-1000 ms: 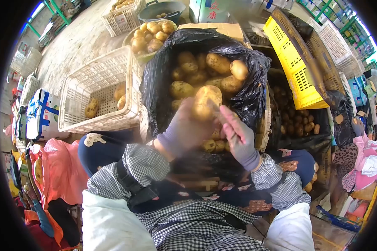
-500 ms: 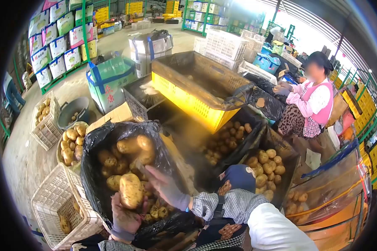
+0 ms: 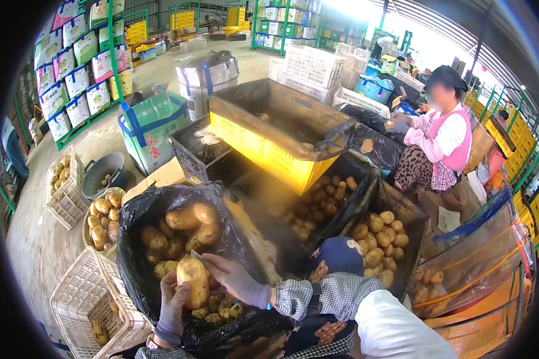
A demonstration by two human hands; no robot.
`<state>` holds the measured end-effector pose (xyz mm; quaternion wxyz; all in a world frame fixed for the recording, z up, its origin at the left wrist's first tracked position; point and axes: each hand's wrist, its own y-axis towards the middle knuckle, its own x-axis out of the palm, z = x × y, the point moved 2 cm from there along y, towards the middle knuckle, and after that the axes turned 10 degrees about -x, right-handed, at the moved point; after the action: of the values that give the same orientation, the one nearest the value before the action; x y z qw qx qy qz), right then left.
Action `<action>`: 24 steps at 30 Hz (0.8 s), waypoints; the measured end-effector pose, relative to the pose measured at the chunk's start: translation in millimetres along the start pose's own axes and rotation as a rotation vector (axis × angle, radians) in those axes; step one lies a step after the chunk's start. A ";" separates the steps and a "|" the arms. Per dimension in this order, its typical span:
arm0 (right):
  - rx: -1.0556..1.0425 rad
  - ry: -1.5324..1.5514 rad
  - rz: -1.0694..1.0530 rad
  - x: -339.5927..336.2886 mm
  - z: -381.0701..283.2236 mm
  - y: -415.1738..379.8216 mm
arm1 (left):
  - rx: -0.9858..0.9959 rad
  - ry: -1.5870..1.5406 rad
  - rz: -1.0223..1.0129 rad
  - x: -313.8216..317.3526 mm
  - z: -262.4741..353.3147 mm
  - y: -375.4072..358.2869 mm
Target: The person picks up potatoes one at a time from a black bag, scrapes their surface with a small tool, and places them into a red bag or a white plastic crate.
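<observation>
My left hand [image 3: 173, 304], in a grey fingerless-looking glove, is closed around a large yellow-brown potato [image 3: 193, 283] that stands upright over the black-lined container. Close to the potato's top is my right hand [image 3: 238, 281], gloved too, its fingers drawn together. A small pale piece [image 3: 196, 255] shows at its fingertips, too small to identify. Beneath both hands, a black plastic liner [image 3: 139, 221] holds several large potatoes [image 3: 205, 236] at the back and smaller ones [image 3: 221, 309] in front.
A yellow crate [image 3: 263, 143] stands ahead, above dark-lined bins of potatoes [image 3: 374, 239]. White baskets [image 3: 90, 299] with potatoes are at left, beside a dark tub [image 3: 103, 173] and a green box [image 3: 156, 128]. Another person [image 3: 440, 137] sits at right. A clear plastic-covered bin [image 3: 473, 263] is near my right arm.
The potato has moved slightly right in my left hand, whose fingers now wrap its side. My right hand has come down and inward to the potato's top, its fingers closing from a flatter pose.
</observation>
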<state>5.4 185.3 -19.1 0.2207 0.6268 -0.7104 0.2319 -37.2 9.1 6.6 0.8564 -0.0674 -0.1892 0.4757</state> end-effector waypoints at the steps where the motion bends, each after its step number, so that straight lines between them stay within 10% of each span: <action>1: -0.059 -0.012 -0.035 1.9 -0.5 -0.2 | -0.025 0.010 0.012 -6.9 -7.3 1.3; 13: -0.515 -0.762 -0.464 14.7 -31.6 -9.0 | -0.228 -0.496 -0.075 11.6 -3.8 -5.3; 16: -0.247 -0.506 -0.316 10.7 -17.1 -2.6 | -0.275 -0.618 -0.178 -0.5 -15.4 1.3; 24: -0.419 -0.712 -0.478 21.7 -8.4 -16.3 | 0.161 0.392 0.002 -17.2 -33.3 16.1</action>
<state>19.3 171.6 1.6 0.1324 0.7552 -0.6091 -0.2029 -45.2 5.5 -33.2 0.8790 -0.0900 0.0196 0.4679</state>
